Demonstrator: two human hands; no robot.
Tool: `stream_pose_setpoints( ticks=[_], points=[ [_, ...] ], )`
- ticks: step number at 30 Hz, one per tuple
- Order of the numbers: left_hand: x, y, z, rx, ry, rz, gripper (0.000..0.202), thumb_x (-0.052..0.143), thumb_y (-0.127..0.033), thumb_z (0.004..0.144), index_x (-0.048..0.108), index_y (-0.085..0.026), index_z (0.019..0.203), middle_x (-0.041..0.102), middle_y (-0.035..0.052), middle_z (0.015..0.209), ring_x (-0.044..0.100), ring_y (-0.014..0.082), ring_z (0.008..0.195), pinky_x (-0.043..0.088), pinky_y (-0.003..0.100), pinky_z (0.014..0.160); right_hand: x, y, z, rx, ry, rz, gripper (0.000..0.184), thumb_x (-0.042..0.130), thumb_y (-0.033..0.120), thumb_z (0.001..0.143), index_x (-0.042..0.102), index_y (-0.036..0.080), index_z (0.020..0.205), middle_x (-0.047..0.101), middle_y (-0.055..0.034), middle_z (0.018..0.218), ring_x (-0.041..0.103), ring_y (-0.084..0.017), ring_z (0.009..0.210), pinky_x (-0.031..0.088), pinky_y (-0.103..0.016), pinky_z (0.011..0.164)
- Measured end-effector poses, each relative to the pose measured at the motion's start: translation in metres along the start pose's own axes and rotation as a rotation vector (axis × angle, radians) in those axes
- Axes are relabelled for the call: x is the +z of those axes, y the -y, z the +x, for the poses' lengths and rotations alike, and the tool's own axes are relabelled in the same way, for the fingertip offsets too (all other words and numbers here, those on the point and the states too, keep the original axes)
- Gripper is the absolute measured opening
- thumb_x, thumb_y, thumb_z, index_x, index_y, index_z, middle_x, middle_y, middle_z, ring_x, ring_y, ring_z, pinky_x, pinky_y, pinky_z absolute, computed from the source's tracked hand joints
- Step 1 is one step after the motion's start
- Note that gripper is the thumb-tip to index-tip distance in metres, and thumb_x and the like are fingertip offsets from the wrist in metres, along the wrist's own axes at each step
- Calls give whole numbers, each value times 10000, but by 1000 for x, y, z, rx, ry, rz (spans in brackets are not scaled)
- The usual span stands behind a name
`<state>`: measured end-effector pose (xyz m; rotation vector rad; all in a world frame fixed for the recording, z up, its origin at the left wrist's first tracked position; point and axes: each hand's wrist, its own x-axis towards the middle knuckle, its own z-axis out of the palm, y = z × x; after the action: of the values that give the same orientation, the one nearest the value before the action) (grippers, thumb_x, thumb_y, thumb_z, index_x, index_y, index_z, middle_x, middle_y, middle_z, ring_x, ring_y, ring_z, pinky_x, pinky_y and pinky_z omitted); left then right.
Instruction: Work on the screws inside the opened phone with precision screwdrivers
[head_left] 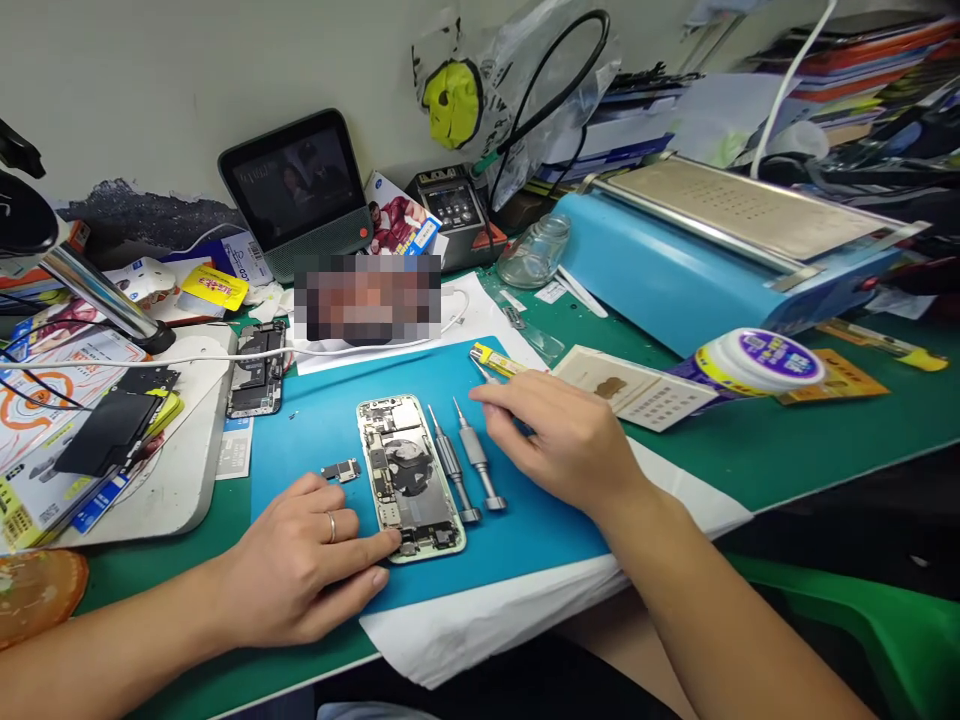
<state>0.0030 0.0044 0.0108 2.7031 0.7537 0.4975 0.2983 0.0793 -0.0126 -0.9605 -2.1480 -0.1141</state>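
Left hand (300, 570) fingers together on phone (409, 475) near corner (long axis points away); right hand (562, 440) grip unclear.

Your left hand (300, 570) rests on the blue mat (315, 430), fingertips touching the opened phone (409, 475); your right hand (559, 440) hovers just beside 2 screwdrivers (469, 465); small loose part (341, 470) left of phone.

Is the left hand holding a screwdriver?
No, the left hand rests against the opened phone; both screwdrivers lie loose on the blue mat.
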Motion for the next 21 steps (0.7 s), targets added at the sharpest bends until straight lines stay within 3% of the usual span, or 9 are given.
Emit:
stream_pose_setpoints(
  ticks=[8, 17, 21],
  points=[
    [1, 5, 2, 77, 23, -37, 275, 544, -202, 1049, 645, -137, 1297, 623, 30, 776, 467, 198, 707, 305, 367, 725, -21, 49, -20, 372, 337, -11, 267, 619, 271, 971, 648, 188, 1223, 725, 12, 770, 662, -178, 567, 468, -317, 537],
    [-2, 2, 3, 124, -13, -9, 235, 534, -196, 1051, 677, -136, 1227, 555, 2, 700, 448, 187, 674, 284, 345, 676, -16, 60, -28, 398, 339, -46, 268, 557, 191, 987, 674, 189, 1228, 737, -16, 836, 683, -191, 656, 473, -315, 586],
    [0, 3, 2, 132, -12, -10, 239, 543, -200, 1052, 675, -124, 1236, 569, 7, 709, 451, 190, 683, 291, 346, 682, -10, 63, -33, 394, 311, -61, 272, 504, 163, 1001, 737, 187, 1139, 723, -41, 848, 692, -205, 712, 461, -320, 595]
  ],
)
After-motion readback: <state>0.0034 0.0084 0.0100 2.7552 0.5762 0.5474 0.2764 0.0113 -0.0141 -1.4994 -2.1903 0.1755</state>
